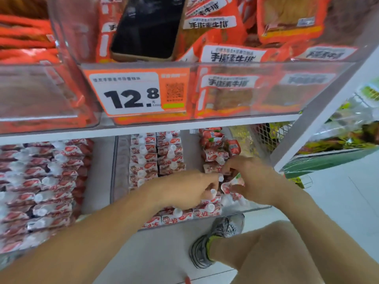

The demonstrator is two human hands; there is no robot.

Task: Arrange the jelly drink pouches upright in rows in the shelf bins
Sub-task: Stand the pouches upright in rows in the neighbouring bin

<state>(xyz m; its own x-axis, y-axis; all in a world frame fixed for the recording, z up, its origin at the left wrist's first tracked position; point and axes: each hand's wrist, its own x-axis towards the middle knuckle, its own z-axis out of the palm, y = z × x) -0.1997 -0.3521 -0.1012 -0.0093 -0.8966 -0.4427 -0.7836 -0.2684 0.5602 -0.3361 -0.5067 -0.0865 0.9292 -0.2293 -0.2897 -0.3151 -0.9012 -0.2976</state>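
Reaching into the clear bin [256,209] on the lower shelf, both hands work close together among the pouches [158,158] at its right side. The left hand [190,190] has its fingers curled down over white-capped pouches near the bin's front, a cap showing just past its fingertips. The right hand [252,179] sits just beside it, thumb and fingers pinching a red-and-white pouch [231,184] that lies tilted rather than upright; the exact grip is blurred. In the same bin, two neat rows of pouches stand upright to the left of the hands, caps up, while behind the right hand a few pouches [215,144] lie loose and jumbled. A further bin [41,191] to the left is packed with pouches in rows. On the shelf above, orange snack packs [229,91] fill clear bins, one fronted by a price tag [133,93] reading 12.8, and a dark phone [147,27] leans among them. Below, a grey shoe [215,240] and a bare knee [287,253] show on the pale floor
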